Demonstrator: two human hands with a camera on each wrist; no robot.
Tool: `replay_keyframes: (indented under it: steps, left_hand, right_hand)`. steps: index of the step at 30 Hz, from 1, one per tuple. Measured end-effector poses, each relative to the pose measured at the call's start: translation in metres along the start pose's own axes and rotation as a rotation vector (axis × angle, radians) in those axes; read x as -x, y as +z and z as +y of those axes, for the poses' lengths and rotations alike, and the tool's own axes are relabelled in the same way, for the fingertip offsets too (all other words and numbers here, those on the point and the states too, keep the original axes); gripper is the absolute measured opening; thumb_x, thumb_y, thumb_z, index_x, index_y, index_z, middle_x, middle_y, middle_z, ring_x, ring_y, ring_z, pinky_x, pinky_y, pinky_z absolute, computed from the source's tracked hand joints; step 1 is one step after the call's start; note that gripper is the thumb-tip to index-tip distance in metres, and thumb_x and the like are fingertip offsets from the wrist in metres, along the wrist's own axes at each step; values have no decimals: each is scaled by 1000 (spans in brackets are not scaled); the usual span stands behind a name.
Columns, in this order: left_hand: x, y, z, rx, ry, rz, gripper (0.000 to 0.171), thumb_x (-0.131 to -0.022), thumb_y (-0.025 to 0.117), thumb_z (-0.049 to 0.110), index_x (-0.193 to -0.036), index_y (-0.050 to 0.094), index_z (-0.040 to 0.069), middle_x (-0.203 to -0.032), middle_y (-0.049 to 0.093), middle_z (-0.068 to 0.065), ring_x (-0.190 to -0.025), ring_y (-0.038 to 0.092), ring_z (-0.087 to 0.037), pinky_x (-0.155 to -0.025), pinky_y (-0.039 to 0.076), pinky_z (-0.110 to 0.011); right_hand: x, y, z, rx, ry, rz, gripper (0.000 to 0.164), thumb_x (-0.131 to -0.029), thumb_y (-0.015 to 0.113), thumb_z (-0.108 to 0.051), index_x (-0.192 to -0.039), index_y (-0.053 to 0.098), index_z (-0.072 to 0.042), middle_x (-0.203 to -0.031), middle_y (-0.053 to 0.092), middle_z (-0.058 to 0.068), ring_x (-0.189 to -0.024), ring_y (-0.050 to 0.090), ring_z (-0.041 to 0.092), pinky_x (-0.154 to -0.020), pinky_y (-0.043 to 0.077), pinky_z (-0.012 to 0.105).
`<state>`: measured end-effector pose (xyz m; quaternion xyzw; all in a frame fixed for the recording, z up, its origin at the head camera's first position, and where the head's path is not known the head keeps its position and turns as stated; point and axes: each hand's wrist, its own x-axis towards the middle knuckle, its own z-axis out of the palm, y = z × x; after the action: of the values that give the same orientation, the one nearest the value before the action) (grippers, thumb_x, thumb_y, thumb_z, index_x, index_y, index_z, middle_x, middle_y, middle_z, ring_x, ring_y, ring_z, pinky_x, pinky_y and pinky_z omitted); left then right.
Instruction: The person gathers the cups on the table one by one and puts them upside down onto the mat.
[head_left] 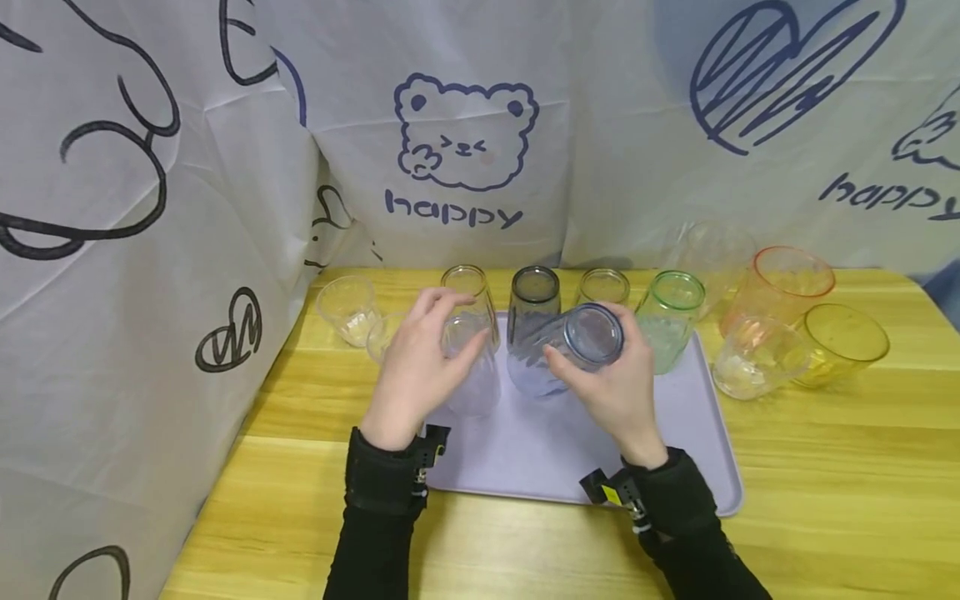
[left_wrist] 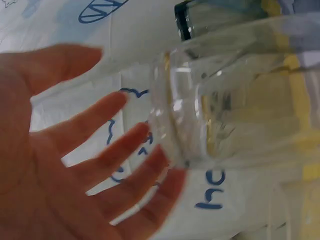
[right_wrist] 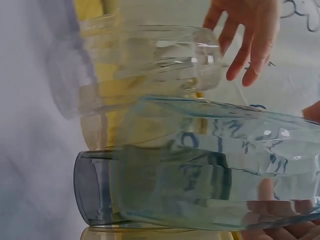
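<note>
My right hand (head_left: pixel 618 392) grips a bluish glass (head_left: pixel 540 354) near its base, thumb on one side. That glass is tilted over the lilac tray (head_left: pixel 540 467), its mouth end low and its base toward me. In the right wrist view the glass (right_wrist: pixel 200 160) overlaps a dark grey glass (right_wrist: pixel 92 187). A clear glass (head_left: pixel 474 379) stands upside down on the tray's left part. Beside its base is my left hand (head_left: pixel 416 362), fingers and thumb spread apart. The left wrist view shows those fingertips (left_wrist: pixel 160 155) right by the base of the clear glass (left_wrist: pixel 185 110).
Upside down along the tray's back are a clear glass (head_left: pixel 465 279), the dark grey glass (head_left: pixel 535 287), a yellowish clear glass (head_left: pixel 603 287) and a green glass (head_left: pixel 671 325). To the right stand orange (head_left: pixel 783 287), yellow (head_left: pixel 843 342) and clear glasses (head_left: pixel 753 362); another clear glass (head_left: pixel 348 308) stands left.
</note>
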<state>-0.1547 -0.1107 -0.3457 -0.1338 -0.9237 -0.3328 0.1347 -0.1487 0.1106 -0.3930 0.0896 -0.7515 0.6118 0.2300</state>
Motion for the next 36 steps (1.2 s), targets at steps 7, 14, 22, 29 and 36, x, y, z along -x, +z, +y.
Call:
replay_keyframes:
  steps: [7,14,22,29,36]
  left_hand:
    - [3,-5,-1,-110,-18,-76,50,-87,77,26,-132,63,11,-135,59,-10,-124,58,-33,-104,51,-49]
    - [2,-7,-3,-134,-33,-133,56,-85,80,26,-136,60,13,-134,60,-9,-120,61,-32,-98,56,-49]
    - [2,-7,-4,-145,-56,-158,59,-85,81,22,-138,58,14,-137,61,-11,-121,62,-34,-99,55,-51]
    - [1,-6,-4,-147,-57,-160,60,-83,82,21,-138,58,14,-137,61,-11,-121,62,-34,-98,56,-50]
    - [1,-7,-8,-140,-66,-180,64,-82,84,20,-140,57,15,-138,60,-11,-121,62,-33,-98,56,-51]
  right_hand:
    - [0,12,4,122,56,-93,68,-69,88,-10,-127,56,4,-118,69,19,-103,68,30,-90,55,28]
    - [1,21,8,204,96,-157,67,-70,88,-14,-126,56,2,-113,71,21,-99,71,34,-87,59,47]
    - [4,33,16,228,98,-200,68,-71,88,-17,-127,56,4,-116,71,22,-104,70,36,-91,58,50]
    - [4,36,18,276,88,-260,76,-73,90,-24,-133,52,2,-124,68,21,-111,68,36,-96,56,51]
    - [1,25,13,338,159,-383,88,-74,90,-27,-143,42,1,-132,60,20,-120,61,36,-101,54,52]
